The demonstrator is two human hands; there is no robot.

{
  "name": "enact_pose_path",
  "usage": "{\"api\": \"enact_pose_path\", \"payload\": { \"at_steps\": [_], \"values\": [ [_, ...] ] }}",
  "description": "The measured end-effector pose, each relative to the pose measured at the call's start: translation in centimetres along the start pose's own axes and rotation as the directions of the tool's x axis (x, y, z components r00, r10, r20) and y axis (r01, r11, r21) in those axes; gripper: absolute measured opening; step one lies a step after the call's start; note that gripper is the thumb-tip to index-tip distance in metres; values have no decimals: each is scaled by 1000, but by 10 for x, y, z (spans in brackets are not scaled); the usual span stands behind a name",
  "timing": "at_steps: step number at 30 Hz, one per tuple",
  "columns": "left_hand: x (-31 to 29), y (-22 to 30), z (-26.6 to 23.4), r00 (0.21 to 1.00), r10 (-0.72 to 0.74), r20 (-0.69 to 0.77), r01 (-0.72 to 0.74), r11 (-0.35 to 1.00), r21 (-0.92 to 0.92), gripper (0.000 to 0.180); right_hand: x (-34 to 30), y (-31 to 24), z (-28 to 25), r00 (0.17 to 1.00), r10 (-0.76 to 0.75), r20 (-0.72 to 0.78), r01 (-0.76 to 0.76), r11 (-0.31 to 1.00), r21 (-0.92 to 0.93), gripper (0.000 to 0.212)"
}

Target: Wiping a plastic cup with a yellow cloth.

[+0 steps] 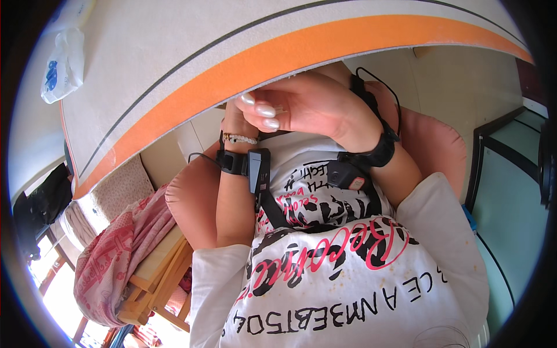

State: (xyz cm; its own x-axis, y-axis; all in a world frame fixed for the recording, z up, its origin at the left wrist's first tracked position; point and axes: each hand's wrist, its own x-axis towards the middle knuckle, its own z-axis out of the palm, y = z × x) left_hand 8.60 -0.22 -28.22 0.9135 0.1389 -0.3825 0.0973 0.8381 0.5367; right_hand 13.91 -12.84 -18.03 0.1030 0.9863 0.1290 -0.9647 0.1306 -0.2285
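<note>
Close to the near edge of the table (pixel 325 36), both hands are held low over my lap. My right hand (pixel 296 104) has its fingers curled in toward the palm, with pale shiny nails showing. A small whitish bit shows beside those nails; I cannot make out what it is. Next to the right fingertips, my left hand (pixel 233 116) is mostly hidden behind them and under the table edge, so its fingers do not show. A beaded bracelet (pixel 241 139) circles the left wrist. Black strapped devices sit on the left forearm (pixel 259 174) and the right forearm (pixel 348 174).
The tabletop is pale with an orange band and dark line. A crumpled clear plastic bag (pixel 64 66) lies at its far left. Left of me stands a wooden chair (pixel 154 272) with a pink patterned cloth (pixel 119 255). A dark-framed, pale green panel (pixel 510 191) stands at right.
</note>
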Motion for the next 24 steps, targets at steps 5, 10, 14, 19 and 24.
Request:
{"api": "enact_pose_path", "payload": {
  "at_steps": [5,10,14,19,24],
  "values": [
    [0,2,-6,1000,16,-23,-17,1000,-3,32,-8,-9,14,985,-2,-173,-35,976,-213,18],
    [2,-2,-13,999,15,-42,-15,1000,-17,31,-20,-14,3,976,-169,-134,116,936,-333,23],
    [4,1,-20,998,24,-62,-26,999,-29,31,-19,-12,-3,977,-179,-115,130,929,-346,24],
    [2,0,-21,999,37,-28,-39,996,-84,30,-19,-9,-6,982,-104,-160,65,971,-228,22],
    [10,-1,-24,997,33,-72,-42,991,-128,32,-13,-5,-10,968,-93,-233,58,986,-155,21]
  ]
}}
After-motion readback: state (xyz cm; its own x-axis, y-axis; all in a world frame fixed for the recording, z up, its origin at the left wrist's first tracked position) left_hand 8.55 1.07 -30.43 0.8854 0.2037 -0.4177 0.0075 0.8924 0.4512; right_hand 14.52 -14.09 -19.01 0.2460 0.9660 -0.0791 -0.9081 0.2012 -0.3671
